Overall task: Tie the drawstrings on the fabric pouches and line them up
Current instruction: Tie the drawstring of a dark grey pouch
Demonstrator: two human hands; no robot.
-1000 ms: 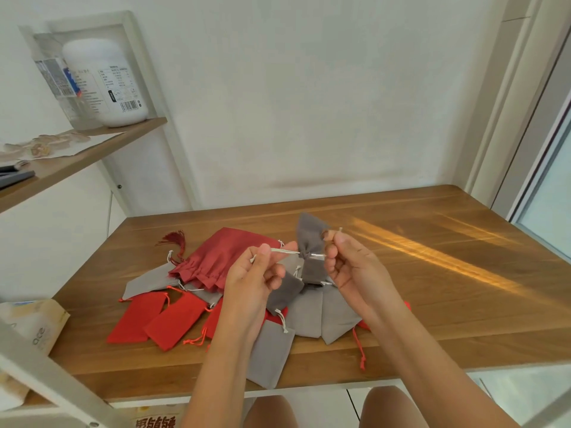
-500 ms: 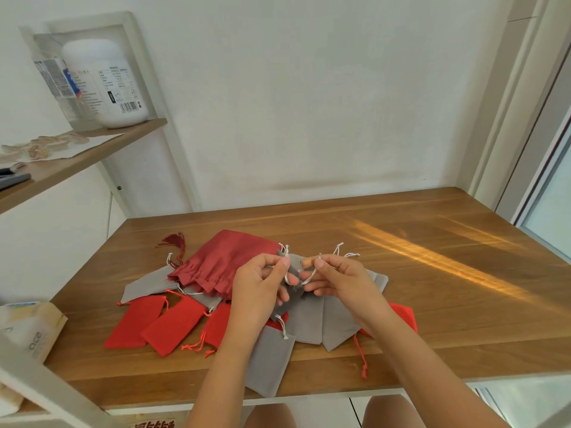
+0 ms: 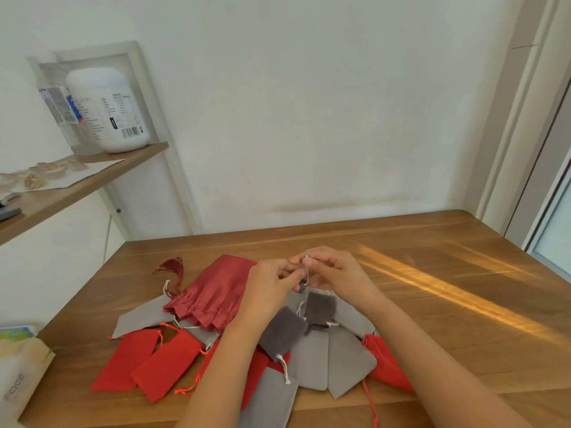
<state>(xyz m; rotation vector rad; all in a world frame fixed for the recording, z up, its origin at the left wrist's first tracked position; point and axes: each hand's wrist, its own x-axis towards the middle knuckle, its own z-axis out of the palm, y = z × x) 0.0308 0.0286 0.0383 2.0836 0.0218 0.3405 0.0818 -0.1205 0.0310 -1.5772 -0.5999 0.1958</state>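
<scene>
Pouches (image 3: pixel 310 362) lie heaped and overlapping toward the near edge of the table (image 3: pixel 432 304), left of its middle, none yet in a row. Above the far side of the heap the left hand (image 3: pixel 268 288) and right hand (image 3: pixel 336 270) meet. Each pinches the white drawstring (image 3: pixel 306 268) between thumb and fingertips, fingers curled tight on it. A small bunch of dark grey fabric (image 3: pixel 302 287) hangs just under the fingers. It is probably the gathered neck of the pouch being tied, but I cannot make out the rest of it. Lifting it off the heap likely keeps the cord free of the others. The hands sit close, probably so a loop can pass from one to the other.

Counted:
- four flat bright red pouches (image 3: pixel 123 362)
- one larger pleated dark red pouch (image 3: pixel 213 291) with a tassel (image 3: pixel 173 267)
- two dark grey pouches (image 3: pixel 282 333) below the hands, one perhaps the one in hand
- at least five light grey ones, some partly buried, so that count is a floor
</scene>
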